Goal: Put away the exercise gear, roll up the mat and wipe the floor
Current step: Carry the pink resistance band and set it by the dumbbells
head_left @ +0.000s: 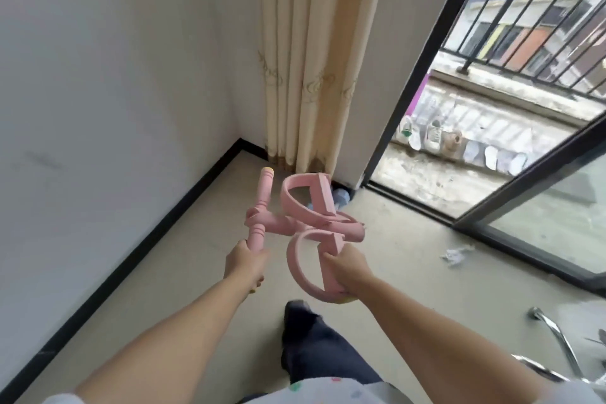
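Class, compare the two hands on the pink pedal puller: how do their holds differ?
The left hand grips the straight handle bar, which points up and away; the right hand grips a curved foot loop at its flat pedal. The left hand is nearer the wall, the right nearer the balcony door. Both hold the same pink pedal puller off the floor.

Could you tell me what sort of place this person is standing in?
Most likely a room in a flat, in the corner beside a balcony. A long curtain hangs by a sliding glass door, shoes sit outside below the railing, and the hands hold a pink exercise pull band.
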`<action>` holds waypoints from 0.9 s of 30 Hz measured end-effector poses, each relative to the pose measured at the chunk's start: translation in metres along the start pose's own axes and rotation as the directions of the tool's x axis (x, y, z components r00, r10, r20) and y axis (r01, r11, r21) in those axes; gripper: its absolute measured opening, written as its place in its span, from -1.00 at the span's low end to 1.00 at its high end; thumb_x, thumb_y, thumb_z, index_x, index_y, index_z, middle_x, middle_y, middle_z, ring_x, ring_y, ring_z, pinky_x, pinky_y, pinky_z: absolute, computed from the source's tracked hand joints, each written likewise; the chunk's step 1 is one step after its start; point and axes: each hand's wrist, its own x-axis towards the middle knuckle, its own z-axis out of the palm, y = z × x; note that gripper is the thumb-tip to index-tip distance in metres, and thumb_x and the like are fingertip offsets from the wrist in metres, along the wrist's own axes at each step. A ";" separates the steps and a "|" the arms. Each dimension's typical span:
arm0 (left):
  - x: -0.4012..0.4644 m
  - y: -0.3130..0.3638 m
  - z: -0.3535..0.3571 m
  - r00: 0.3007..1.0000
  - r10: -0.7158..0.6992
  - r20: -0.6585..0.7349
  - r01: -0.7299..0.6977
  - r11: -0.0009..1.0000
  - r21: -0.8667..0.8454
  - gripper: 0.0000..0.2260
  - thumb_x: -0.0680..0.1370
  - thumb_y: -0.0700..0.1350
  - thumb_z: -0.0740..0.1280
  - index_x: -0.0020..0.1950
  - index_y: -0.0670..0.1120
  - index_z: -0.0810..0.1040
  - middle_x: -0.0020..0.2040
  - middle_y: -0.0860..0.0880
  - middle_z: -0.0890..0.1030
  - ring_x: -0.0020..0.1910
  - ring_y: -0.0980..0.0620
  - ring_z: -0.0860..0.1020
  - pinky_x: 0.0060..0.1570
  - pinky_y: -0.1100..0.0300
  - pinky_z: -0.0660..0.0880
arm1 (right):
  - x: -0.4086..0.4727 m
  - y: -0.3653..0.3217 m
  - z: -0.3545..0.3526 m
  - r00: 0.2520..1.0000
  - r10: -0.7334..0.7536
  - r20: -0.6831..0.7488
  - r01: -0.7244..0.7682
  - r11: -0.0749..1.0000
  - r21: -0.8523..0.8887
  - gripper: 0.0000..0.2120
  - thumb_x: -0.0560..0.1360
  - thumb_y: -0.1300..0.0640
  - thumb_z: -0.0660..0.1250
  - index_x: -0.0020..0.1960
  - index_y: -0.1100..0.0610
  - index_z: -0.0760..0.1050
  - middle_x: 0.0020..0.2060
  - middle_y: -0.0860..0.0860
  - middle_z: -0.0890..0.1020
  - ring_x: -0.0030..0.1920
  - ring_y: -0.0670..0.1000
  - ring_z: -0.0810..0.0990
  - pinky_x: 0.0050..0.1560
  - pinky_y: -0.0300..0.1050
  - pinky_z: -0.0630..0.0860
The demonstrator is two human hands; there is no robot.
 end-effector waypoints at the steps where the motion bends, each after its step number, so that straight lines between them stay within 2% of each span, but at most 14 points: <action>1: 0.018 0.015 0.001 1.000 -0.012 -0.008 0.012 1.000 -0.008 -0.85 0.49 -0.12 0.23 0.01 -0.12 0.45 -0.33 -0.11 0.52 -0.50 -0.03 0.46 -0.54 0.29 0.35 | 0.020 -0.013 -0.005 1.000 -0.005 0.011 0.005 1.000 -0.017 -0.80 0.53 0.05 0.23 0.02 0.17 0.48 -0.14 0.06 0.56 -0.16 0.05 0.51 -0.21 -0.18 0.37; 4: 0.064 0.055 -0.002 0.998 -0.055 -0.035 0.053 0.998 -0.041 -0.84 0.50 -0.12 0.23 0.03 -0.14 0.45 -0.29 -0.13 0.54 -0.46 -0.04 0.48 -0.52 0.27 0.39 | 0.075 -0.050 -0.021 0.999 -0.003 0.042 0.007 0.996 -0.091 -0.77 0.50 0.06 0.23 0.04 0.18 0.50 -0.12 0.07 0.59 -0.12 0.08 0.55 -0.17 -0.15 0.40; 7: 0.097 0.079 -0.011 0.997 -0.070 -0.015 0.070 0.998 -0.002 -0.87 0.52 -0.13 0.23 0.04 -0.11 0.42 -0.24 -0.12 0.55 -0.44 -0.02 0.49 -0.51 0.26 0.40 | 0.111 -0.083 -0.027 0.997 0.032 0.075 -0.024 0.994 -0.102 -0.76 0.49 0.07 0.23 0.09 0.17 0.49 -0.10 0.05 0.58 -0.10 0.08 0.54 -0.13 -0.14 0.41; 12: 0.180 0.115 -0.026 0.997 -0.077 0.002 0.077 0.997 0.031 -0.87 0.52 -0.13 0.25 0.01 -0.16 0.45 -0.24 -0.13 0.55 -0.43 -0.06 0.50 -0.47 0.22 0.41 | 0.176 -0.130 -0.019 0.994 0.055 0.090 -0.047 0.994 -0.095 -0.87 0.49 0.09 0.21 0.00 0.10 0.43 -0.11 0.04 0.58 -0.10 0.07 0.54 -0.14 -0.15 0.40; 15: 0.233 0.131 -0.034 0.995 -0.071 0.064 0.066 0.994 0.085 -0.88 0.50 -0.14 0.25 0.00 -0.14 0.45 -0.23 -0.14 0.56 -0.41 -0.07 0.52 -0.45 0.21 0.43 | 0.217 -0.149 0.001 0.990 0.129 0.060 -0.125 0.990 -0.061 -0.80 0.46 0.07 0.21 0.05 0.13 0.42 -0.07 0.07 0.59 -0.08 0.09 0.56 -0.12 -0.11 0.45; 19: 0.309 0.150 -0.052 0.989 -0.093 0.117 0.068 0.976 0.205 -0.90 0.49 -0.09 0.26 -0.05 -0.09 0.44 -0.24 -0.10 0.55 -0.33 -0.08 0.54 -0.33 0.16 0.50 | 0.269 -0.175 0.035 0.965 0.251 0.080 -0.252 0.968 0.000 -0.63 0.51 0.02 0.19 0.25 0.17 0.31 0.05 0.13 0.57 0.02 0.16 0.56 -0.03 -0.09 0.44; 23: 0.378 0.149 -0.051 0.978 -0.158 0.133 0.109 0.941 0.320 -0.93 0.48 -0.08 0.25 -0.15 -0.05 0.40 -0.24 -0.09 0.56 -0.34 -0.08 0.55 -0.23 0.09 0.55 | 0.317 -0.185 0.070 0.945 0.290 0.155 -0.300 0.953 0.050 -0.67 0.53 0.09 0.18 0.26 0.18 0.31 -0.05 0.08 0.54 -0.10 0.09 0.50 -0.12 -0.16 0.36; 26: 0.449 0.130 -0.018 0.971 -0.191 0.144 0.126 0.919 0.374 -0.91 0.48 -0.05 0.26 -0.11 -0.06 0.44 -0.24 -0.09 0.57 -0.34 -0.07 0.57 -0.26 0.10 0.54 | 0.382 -0.168 0.105 0.936 0.315 0.158 -0.326 0.944 0.048 -0.68 0.54 0.13 0.18 0.26 0.19 0.32 0.01 0.13 0.57 0.01 0.16 0.54 -0.13 -0.16 0.34; 27: 0.478 0.120 -0.001 0.970 -0.191 0.152 0.120 0.915 0.386 -0.90 0.48 -0.05 0.26 -0.10 -0.06 0.44 -0.24 -0.09 0.58 -0.32 -0.07 0.58 -0.29 0.12 0.51 | 0.410 -0.157 0.119 0.935 0.321 0.150 -0.330 0.943 0.042 -0.69 0.54 0.14 0.18 0.25 0.21 0.32 0.00 0.13 0.56 -0.01 0.15 0.53 -0.15 -0.17 0.32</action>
